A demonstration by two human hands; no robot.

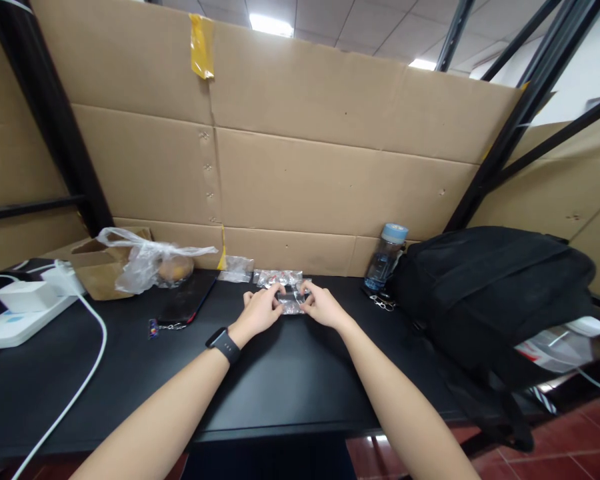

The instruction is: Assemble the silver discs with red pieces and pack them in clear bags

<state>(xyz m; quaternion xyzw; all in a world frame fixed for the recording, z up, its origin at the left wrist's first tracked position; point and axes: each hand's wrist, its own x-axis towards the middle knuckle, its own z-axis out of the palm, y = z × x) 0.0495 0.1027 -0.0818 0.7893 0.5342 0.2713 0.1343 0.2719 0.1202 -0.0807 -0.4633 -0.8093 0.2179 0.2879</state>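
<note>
My left hand (pixel 259 311), with a dark watch (pixel 224 343) on its wrist, is at the middle of the black table. Its thumb and fingers are curled in on the left edge of a small clear plastic packet (pixel 292 307). Opposite it, my right hand (pixel 325 307) pinches the packet's right edge. Something dark shows between the fingertips, too small to name. Just behind the hands lies another clear packet (pixel 279 276) with small red marks. A further clear packet (pixel 237 269) lies to its left, near the cardboard wall.
A black backpack (pixel 490 293) and a bottle with a blue lid (pixel 380 260) stand at right. On the left are a dark pouch (pixel 186 300), a tied plastic bag (pixel 147 265), a paper bag (pixel 97 272) and a white power strip (pixel 27 323) with cables. Cardboard (pixel 300 180) walls the back.
</note>
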